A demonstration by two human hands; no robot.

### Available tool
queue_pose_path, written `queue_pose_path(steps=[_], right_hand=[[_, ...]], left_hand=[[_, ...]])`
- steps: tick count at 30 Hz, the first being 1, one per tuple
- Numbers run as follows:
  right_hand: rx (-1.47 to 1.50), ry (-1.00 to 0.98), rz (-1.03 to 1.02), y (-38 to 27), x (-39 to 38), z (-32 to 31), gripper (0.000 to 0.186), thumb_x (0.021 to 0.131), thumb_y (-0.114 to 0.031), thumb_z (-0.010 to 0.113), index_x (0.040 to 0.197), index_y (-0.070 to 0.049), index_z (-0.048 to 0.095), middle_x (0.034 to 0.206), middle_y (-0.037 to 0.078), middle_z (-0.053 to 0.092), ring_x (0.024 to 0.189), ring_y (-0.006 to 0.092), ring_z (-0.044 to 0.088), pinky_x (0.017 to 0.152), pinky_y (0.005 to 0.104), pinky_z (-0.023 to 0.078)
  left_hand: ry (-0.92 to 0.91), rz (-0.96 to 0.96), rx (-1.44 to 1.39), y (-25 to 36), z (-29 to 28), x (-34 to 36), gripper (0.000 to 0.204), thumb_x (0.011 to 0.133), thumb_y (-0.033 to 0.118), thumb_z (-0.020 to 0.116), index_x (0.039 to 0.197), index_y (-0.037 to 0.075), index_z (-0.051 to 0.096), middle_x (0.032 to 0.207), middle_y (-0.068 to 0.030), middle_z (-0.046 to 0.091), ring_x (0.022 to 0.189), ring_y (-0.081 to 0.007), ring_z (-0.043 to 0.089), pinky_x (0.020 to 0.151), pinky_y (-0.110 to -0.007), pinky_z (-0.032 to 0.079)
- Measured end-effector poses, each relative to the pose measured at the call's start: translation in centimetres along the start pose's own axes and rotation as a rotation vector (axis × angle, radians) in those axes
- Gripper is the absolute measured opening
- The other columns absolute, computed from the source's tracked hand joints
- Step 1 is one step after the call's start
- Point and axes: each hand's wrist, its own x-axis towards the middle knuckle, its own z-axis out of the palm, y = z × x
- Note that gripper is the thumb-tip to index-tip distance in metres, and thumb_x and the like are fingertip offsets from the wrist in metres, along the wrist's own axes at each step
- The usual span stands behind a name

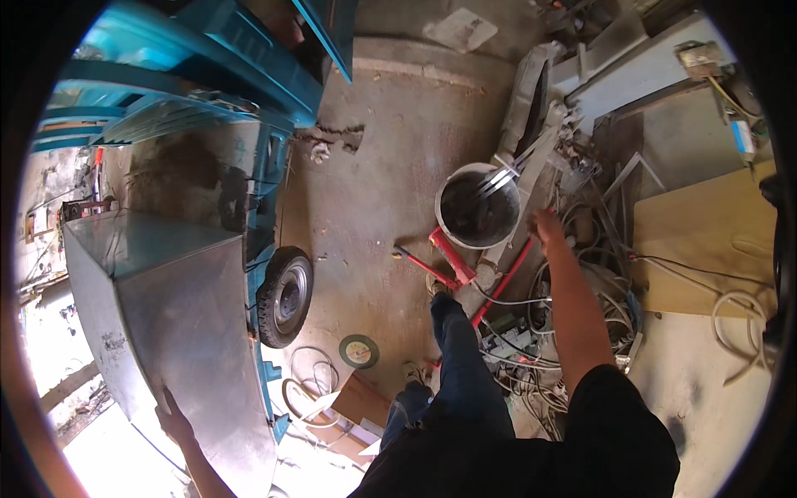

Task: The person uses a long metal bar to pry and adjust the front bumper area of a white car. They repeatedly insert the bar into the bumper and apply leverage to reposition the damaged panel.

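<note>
At the lower left, my left hand rests on the edge of a large silver sheet-metal box, fingers stretched along it. Right of centre, my right hand is closed around the upper part of a long red bar, which slants down toward my feet. Beside it a grey bucket holds dark contents and metal rods. Below the bucket lie a red tool and a shorter red rod.
A turquoise vehicle with a wheel stands left. Tangled cables and hoses, grey beams and a tan board are at right. A green-rimmed disc and cardboard boxes lie on the concrete floor near my legs.
</note>
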Motion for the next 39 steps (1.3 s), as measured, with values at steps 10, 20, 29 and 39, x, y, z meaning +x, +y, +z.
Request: queue_pose_path(steps=[10, 20, 29, 39], right_hand=[[0.075, 0.322, 0.043, -6.9, 20.6, 2.7, 0.051, 0.104, -0.05, 0.067, 0.136, -0.01, 0.065, 0.118, 0.003, 0.065, 0.101, 0.0203, 0.058, 0.093, 0.0436, 0.049], [0.382, 0.216, 0.029, -5.5, 24.5, 4.9, 0.046, 0.1, -0.048, 0.076, 0.123, -0.009, 0.071, 0.116, 0.004, 0.071, 0.102, 0.0187, 0.067, 0.093, 0.0393, 0.054], [0.542, -0.064, -0.072, -0.1, 4.7, 11.2, 0.016, 0.095, -0.016, 0.081, 0.106, -0.008, 0.072, 0.092, 0.003, 0.073, 0.084, 0.0198, 0.073, 0.083, 0.0352, 0.059], [-0.231, -0.695, -0.51, -9.3, -21.5, 12.8, 0.013, 0.08, -0.006, 0.087, 0.086, -0.003, 0.075, 0.083, 0.0, 0.072, 0.075, 0.013, 0.066, 0.072, 0.0322, 0.053]], left_hand=[[-0.003, -0.085, 0.089, -0.1, -1.0, -0.2, 0.095, 0.105, 0.07, 0.052, 0.156, -0.01, 0.047, 0.158, -0.0317, 0.053, 0.147, -0.0439, 0.05, 0.125, -0.048, 0.035], [0.06, 0.073, -0.181, -3.1, 0.0, 0.3, 0.073, 0.113, 0.052, 0.053, 0.158, -0.004, 0.047, 0.16, -0.0269, 0.052, 0.148, -0.04, 0.05, 0.125, -0.045, 0.035], [0.041, -0.052, 0.034, 0.4, -1.2, -1.8, 0.081, 0.108, 0.064, 0.054, 0.149, -0.006, 0.054, 0.147, -0.0306, 0.06, 0.138, -0.0442, 0.057, 0.119, -0.05, 0.041], [0.151, 0.166, -0.003, -1.9, 2.0, -0.9, 0.061, 0.109, 0.047, 0.062, 0.14, -0.004, 0.051, 0.132, -0.0354, 0.065, 0.121, -0.0526, 0.063, 0.105, -0.055, 0.049]])
